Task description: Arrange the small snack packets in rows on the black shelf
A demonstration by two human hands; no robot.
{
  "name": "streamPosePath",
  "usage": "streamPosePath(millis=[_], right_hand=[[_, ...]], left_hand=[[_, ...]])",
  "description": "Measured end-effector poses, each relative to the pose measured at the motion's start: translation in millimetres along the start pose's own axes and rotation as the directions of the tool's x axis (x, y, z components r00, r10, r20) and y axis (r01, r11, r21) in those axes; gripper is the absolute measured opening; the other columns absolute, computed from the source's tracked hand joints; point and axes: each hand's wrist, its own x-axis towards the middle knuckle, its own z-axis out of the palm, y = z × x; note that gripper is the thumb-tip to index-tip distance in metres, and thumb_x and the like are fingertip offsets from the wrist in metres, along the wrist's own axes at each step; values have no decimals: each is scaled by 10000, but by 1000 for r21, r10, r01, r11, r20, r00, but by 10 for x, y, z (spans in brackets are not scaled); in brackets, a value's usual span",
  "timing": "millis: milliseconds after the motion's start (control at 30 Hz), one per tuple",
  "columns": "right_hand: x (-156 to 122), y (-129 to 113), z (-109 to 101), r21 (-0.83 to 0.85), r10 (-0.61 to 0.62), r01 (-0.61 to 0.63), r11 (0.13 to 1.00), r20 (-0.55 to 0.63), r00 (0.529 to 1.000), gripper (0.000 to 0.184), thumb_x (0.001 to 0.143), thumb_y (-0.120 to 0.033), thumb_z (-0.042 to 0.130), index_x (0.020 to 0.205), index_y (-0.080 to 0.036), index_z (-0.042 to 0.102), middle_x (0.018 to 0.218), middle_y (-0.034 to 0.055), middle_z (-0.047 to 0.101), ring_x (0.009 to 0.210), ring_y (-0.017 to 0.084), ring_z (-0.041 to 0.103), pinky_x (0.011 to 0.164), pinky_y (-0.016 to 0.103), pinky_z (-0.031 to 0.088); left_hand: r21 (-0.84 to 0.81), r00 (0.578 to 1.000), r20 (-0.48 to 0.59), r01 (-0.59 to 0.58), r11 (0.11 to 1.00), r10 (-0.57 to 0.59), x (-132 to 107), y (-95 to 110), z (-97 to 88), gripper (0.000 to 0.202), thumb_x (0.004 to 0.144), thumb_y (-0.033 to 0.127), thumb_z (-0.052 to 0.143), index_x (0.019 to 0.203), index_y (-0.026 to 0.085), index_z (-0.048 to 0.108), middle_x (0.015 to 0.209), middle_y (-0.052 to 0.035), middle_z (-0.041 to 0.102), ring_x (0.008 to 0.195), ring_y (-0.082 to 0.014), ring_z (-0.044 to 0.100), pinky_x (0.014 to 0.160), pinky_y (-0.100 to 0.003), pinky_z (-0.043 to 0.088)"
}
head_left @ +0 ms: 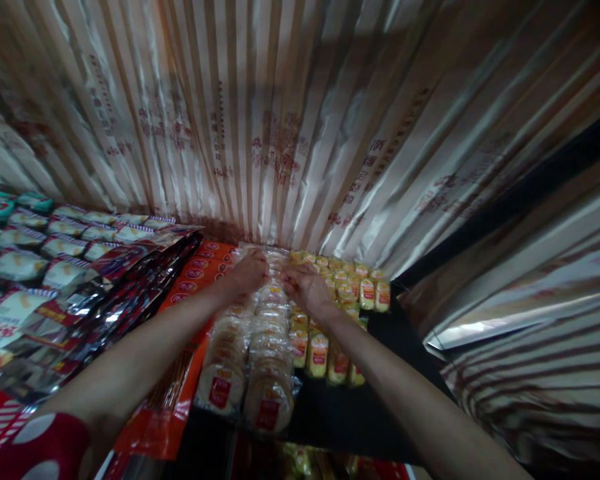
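Two rows of round, flat biscuits [270,402] in clear wrappers with red labels run away from me along a black surface. At their far end, my left hand [251,272] reaches over the left row with its fingers curled together. Close on its right, my right hand [307,288] bends inward over the right row, fingers drawn in as in a pinch. Clear wrapping lies around both hands' fingertips. Blur and dim light hide what, if anything, the fingers grip. Small yellow packets [318,353] stand in rows beside my right wrist.
Long orange packets [153,427] lie left of the biscuits, under my left forearm. Further left are dark shiny packets [130,293] and rows of white packs [20,265]. A pleated printed curtain [280,133] hangs close behind; a dark bar [510,193] slants at right.
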Motion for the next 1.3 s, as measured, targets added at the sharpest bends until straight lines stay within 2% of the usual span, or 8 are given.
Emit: streamPosePath(millis=[133,333,567,733,900,1067,1200,1300], right_hand=[[-88,-58,-89,23,-40,38,999,149,988,137,829,-260,564,816,-207,689,796,30,680,811,154,585,831,282,392],[-47,-85,-38,-24,4,2,1000,244,970,169,803,-166,561,832,-225,716,790,19,709,798,156,597,805,260,402],[-42,-134,-9,-155,74,-51,987,149,986,198,822,-189,503,841,-194,700,839,46,705,824,165,598,888,270,364],[-68,-175,27,-211,144,-117,970,115,983,211,844,-224,472,841,-169,675,858,69,694,840,173,594,903,273,343],[-74,-180,42,-156,144,-128,979,96,985,203,846,-211,470,853,-169,668,852,65,687,834,173,587,897,280,347],[-123,-175,-50,-50,16,-16,999,9,1000,164,833,-189,509,881,-174,665,899,58,674,885,174,566,901,300,353],[-196,-138,-83,79,-147,137,987,138,979,163,839,-206,527,824,-221,688,859,17,690,835,151,586,879,298,372],[-211,-124,-39,112,-176,156,981,192,966,159,833,-215,545,783,-231,695,820,2,701,806,144,600,884,297,371]], left_hand=[[48,1000,-14,-9,999,10,-13,48,-47,173,749,204,528,635,174,655,714,-43,636,916,-175,519,958,-340,345],[75,1000,-10,-4,997,5,-16,82,-100,154,739,213,549,659,152,665,806,-71,664,925,-179,533,963,-334,344],[32,1000,-27,-11,999,12,-37,64,-44,127,752,199,548,677,168,646,729,-35,643,908,-172,535,972,-353,334],[-30,991,-134,-10,999,6,-147,191,-171,144,799,288,541,772,178,629,869,-39,620,986,-175,501,969,-348,366],[42,995,7,-101,994,101,-219,316,-299,109,766,242,566,706,181,634,889,-33,619,1014,-172,508,1078,-390,272],[109,998,46,-54,993,49,-188,364,-298,128,760,172,524,698,159,635,849,-43,632,961,-163,538,1086,-381,270],[105,999,49,-2,994,-3,-188,390,-302,126,742,146,522,728,150,647,900,-52,633,987,-157,539,1103,-355,243],[104,999,48,2,995,-7,-191,400,-313,134,745,142,513,715,152,644,895,-54,639,974,-157,545,1096,-356,255]])
